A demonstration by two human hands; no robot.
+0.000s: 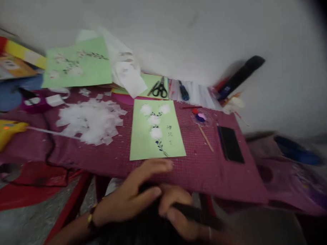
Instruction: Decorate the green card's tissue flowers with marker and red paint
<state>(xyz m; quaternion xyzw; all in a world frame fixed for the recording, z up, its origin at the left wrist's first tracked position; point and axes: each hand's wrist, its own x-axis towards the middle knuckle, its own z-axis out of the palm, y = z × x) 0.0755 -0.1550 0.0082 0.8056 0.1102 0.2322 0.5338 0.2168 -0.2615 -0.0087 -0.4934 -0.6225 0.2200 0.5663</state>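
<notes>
In the head view my left hand [128,195] is at the table's near edge, its fingers stretched out and its thumb apart, with nothing seen in it. Beside it my right hand [178,209] has curled fingers. Something dark shows along that hand, but motion blur hides what it is. Just beyond my hands lies a green card [143,144] with white puffy flowers, dark leaves and a short column of handwriting. To its left a heap of white paper squares [91,121] spreads over the maroon tablecloth [205,174].
A yellow glue gun [8,131] with a white stick is at the left, its dark cord [50,144] hanging down. Scissors [160,89] and a second green flower card [94,73] lie behind. A black phone [232,144] and a wooden stick [206,138] lie at right.
</notes>
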